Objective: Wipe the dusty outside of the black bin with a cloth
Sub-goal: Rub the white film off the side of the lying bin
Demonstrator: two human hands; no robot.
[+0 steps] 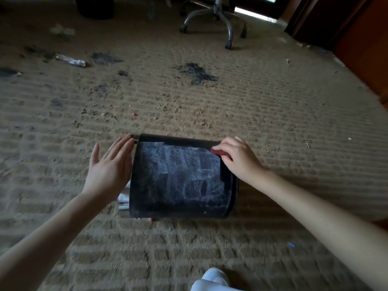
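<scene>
The black bin [180, 179] lies on its side on the beige carpet, and its upper face carries a grey dust film with darker wiped streaks. My left hand [109, 166] is flat with straight fingers against the bin's left end. My right hand [237, 158] grips a small red cloth [217, 151] and presses it on the bin's upper right edge. Most of the cloth is hidden under my fingers.
The carpet [273, 127] is littered with dark dirt patches [195, 73], crumbs and a crushed plastic bottle [71, 60]. An office chair base [218, 19] stands at the back. Wooden furniture [361, 45] lines the right side. A white shoe [212, 280] shows at the bottom.
</scene>
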